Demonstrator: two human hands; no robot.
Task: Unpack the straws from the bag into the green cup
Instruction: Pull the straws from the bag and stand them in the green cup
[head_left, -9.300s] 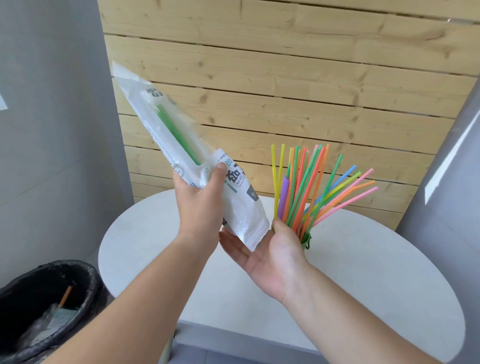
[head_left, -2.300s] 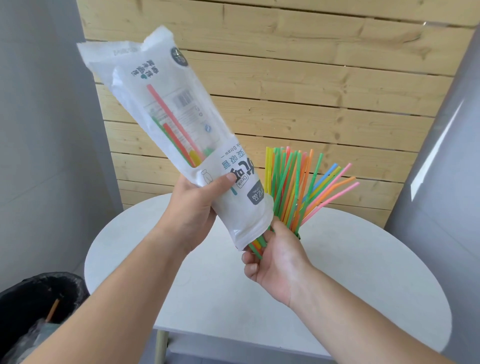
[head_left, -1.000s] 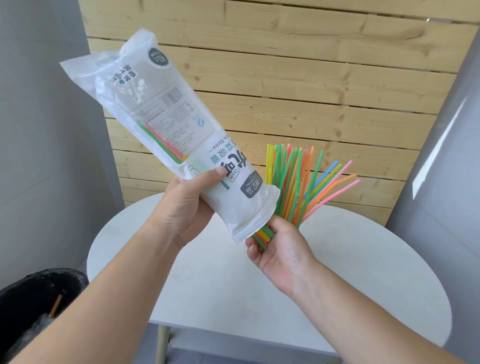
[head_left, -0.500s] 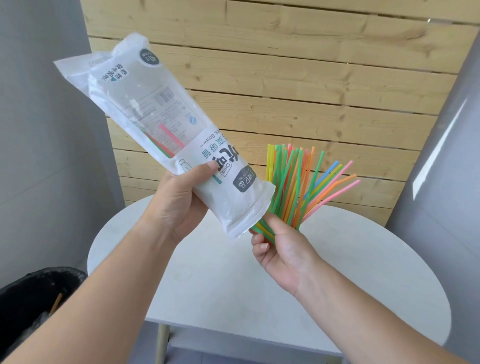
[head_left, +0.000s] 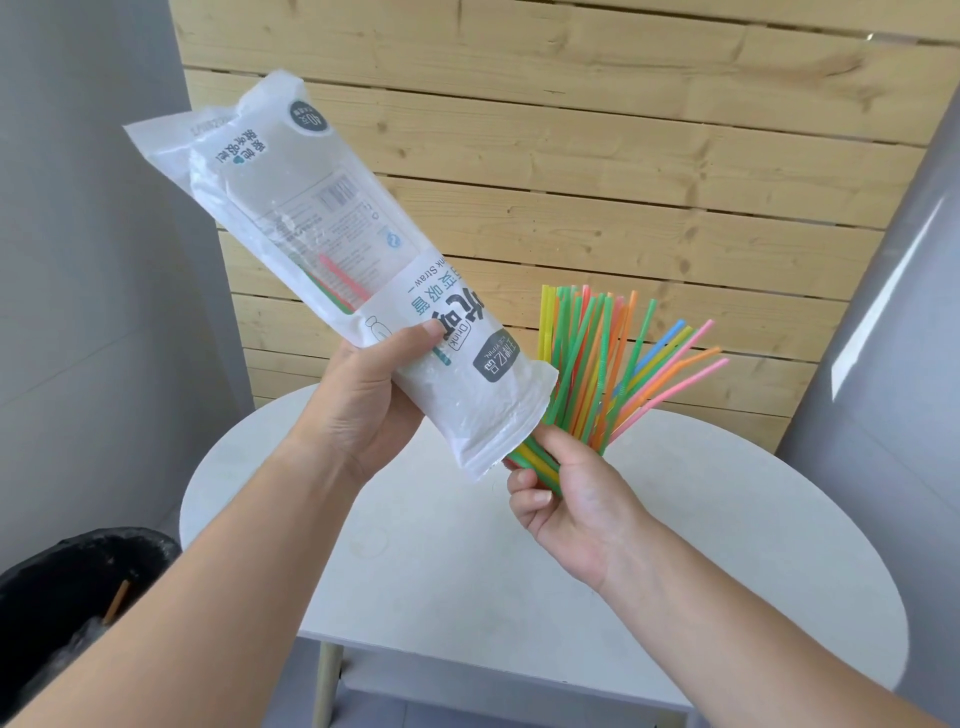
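Head camera, looking down over a round white tabletop (head_left: 426, 566): my left hand (head_left: 363, 410) grips a long white plastic straw bag (head_left: 332, 249) around its lower third, thumb pressed on the printed front, the other fingers wrapped out of sight behind it. I hold the bag tilted, sealed end up toward 11 o'clock, open mouth down toward 5 o'clock. Through its clear panel a few straws, pink and green, show inside near my thumb.

At the bag's mouth, my right hand (head_left: 571, 499) is cupped palm-up, its fingers (head_left: 530, 493) curled around a small bunch of green and yellow straws (head_left: 537, 460) emerging from the opening; their far ends remain inside the bag.

Just behind my right hand, at about 12 o'clock from it, a fan of colored straws (head_left: 597, 374) stands upright: yellow, green, orange, pink and blue, several with bent necks leaning toward 2 o'clock. The green cup holding them is hidden behind my hand and the bag's lower edge, so I cannot tell its exact position on the tabletop.

A black-lined trash bin (head_left: 67, 613) sits on the floor at 8 o'clock from the tabletop. A wall of pale horizontal wooden planks (head_left: 597, 156) fills the background, flanked by grey walls.
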